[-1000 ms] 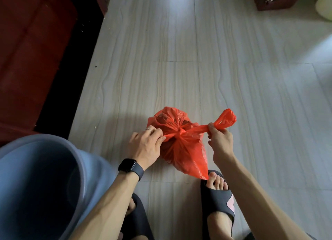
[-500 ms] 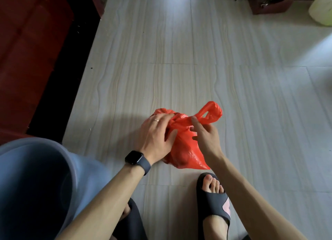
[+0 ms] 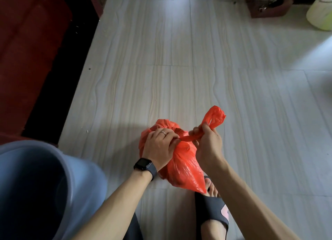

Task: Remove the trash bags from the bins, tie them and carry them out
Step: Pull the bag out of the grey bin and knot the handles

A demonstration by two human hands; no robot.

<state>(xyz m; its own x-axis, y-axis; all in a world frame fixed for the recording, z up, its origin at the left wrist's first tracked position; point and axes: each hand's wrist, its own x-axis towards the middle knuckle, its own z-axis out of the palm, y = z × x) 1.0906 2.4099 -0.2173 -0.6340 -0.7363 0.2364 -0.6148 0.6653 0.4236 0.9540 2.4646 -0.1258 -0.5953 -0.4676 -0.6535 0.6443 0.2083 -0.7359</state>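
Tying is where you are right now, head view only: the crumpled red-orange plastic trash bag (image 3: pixel 181 166) sits on the pale striped tile floor (image 3: pixel 179 59), out of the bin, its lower corner touching the toes of your right foot in the dark slide sandal (image 3: pixel 212 209). Your left hand (image 3: pixel 159 146), ring on one finger and dark smartwatch (image 3: pixel 143 165) on the wrist, is closed over the gathered neck of the bag, fingers pinched on the plastic at the knot area. Your right hand (image 3: pixel 208 144) is fisted around the twisted red handle strip (image 3: pixel 214 116), whose looped end sticks up past your knuckles; the strip runs taut between both hands. Knot looks part made, can't tell if it's fully cinched since your fingers cover it. The round grey-blue plastic bin (image 3: pixel 36 185) is at lower left, just beside your left forearm; I see no liner, but its inside is too dark to be sure. So: removal done for this bag, tying underway, carrying out not started. A pale green-white container (image 3: pixel 319 13) shows at the top right corner; whether it's another bin with a bag left to do, can't tell. Dark red wooden door (image 3: pixel 27 50) on the left.
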